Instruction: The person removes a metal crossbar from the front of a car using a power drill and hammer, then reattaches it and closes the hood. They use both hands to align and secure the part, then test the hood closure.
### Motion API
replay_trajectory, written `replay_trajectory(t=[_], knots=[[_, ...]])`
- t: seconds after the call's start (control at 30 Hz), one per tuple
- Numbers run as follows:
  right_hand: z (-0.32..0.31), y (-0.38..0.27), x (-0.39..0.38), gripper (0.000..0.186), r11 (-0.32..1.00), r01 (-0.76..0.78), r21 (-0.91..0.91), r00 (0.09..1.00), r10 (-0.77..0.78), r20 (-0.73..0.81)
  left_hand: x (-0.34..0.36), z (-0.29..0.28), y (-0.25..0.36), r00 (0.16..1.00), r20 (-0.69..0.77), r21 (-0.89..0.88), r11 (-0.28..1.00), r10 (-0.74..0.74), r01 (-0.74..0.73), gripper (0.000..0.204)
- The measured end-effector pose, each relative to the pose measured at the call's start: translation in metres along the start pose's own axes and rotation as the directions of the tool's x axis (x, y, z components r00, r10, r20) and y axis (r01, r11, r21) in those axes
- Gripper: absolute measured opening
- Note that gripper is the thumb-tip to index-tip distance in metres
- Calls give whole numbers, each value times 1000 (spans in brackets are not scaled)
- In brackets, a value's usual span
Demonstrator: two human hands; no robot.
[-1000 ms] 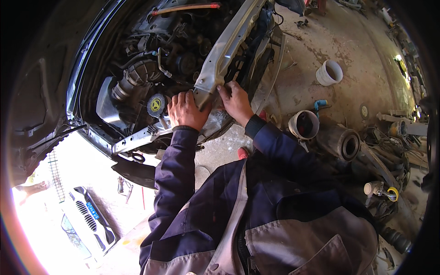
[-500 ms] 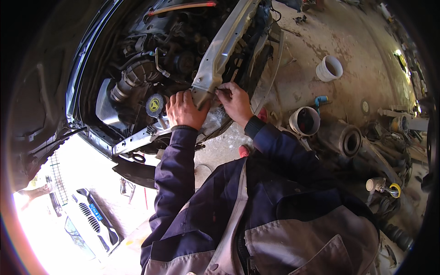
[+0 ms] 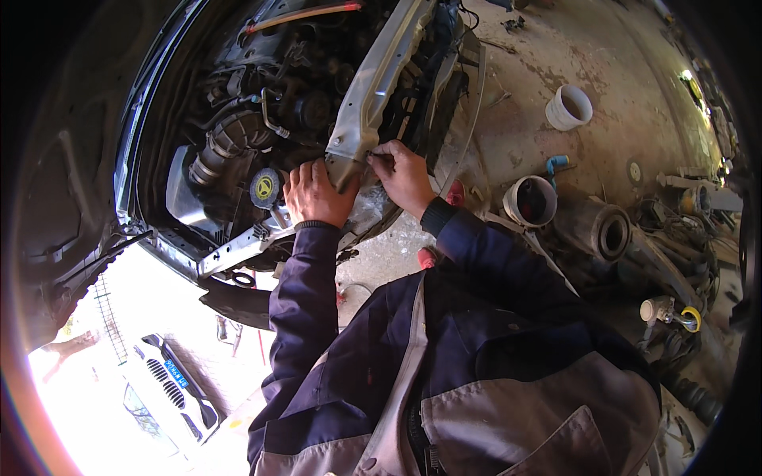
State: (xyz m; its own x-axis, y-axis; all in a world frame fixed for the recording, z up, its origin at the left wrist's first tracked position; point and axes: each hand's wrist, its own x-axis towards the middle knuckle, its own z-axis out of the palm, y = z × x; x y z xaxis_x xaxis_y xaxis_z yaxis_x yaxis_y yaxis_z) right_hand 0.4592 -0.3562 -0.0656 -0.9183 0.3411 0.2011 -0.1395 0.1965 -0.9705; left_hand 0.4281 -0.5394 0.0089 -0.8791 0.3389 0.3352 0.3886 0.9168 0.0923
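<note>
My left hand (image 3: 319,195) is closed over the silver metal crossmember (image 3: 363,95) at its lower end, fingertips on the joint beside the round black cap (image 3: 263,187) with a yellow symbol. My right hand (image 3: 403,178) is at the right edge of that joint, thumb and forefinger pinched on something small and dark that I cannot make out. A lighter bracket (image 3: 226,256) runs down-left from under my left hand. Above it lie a ribbed intake hose (image 3: 238,139) and a thin metal pipe in the engine bay.
The raised bonnet (image 3: 67,182) borders the left. On the stained floor right stand a white bucket (image 3: 568,119), a second bucket (image 3: 516,202), a metal cylinder (image 3: 591,230) and piled car parts (image 3: 683,270). A white car front (image 3: 175,385) shows lower left, red shoes (image 3: 426,259) below.
My right hand's thumb and forefinger have drawn into a tighter pinch at the crossmember's edge. Both hands and the engine bay have shifted slightly left in the picture.
</note>
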Motion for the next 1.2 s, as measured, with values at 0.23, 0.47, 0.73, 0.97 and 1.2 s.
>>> replay_trajectory(t=[0.23,0.47,0.73,0.97,1.2], knots=[[-1,4,2,22,1000,-7,12,1000,7,31,0,-1,0,1000,-13,2,1000,19,-19,68],[-3,4,4,25,994,36,-103,999,-32,39,-1,0,-1,1000,0,1,1000,10,-10,69],[0,7,11,28,970,118,-215,991,-100,92,0,1,-1,1000,1,-4,1000,1,-1,71],[8,21,13,31,993,26,-116,994,-14,108,-1,0,-1,1000,-3,10,1000,3,-3,68],[10,16,14,38,993,-65,-94,993,74,93,-1,1,0,999,-34,5,1000,16,-16,68]])
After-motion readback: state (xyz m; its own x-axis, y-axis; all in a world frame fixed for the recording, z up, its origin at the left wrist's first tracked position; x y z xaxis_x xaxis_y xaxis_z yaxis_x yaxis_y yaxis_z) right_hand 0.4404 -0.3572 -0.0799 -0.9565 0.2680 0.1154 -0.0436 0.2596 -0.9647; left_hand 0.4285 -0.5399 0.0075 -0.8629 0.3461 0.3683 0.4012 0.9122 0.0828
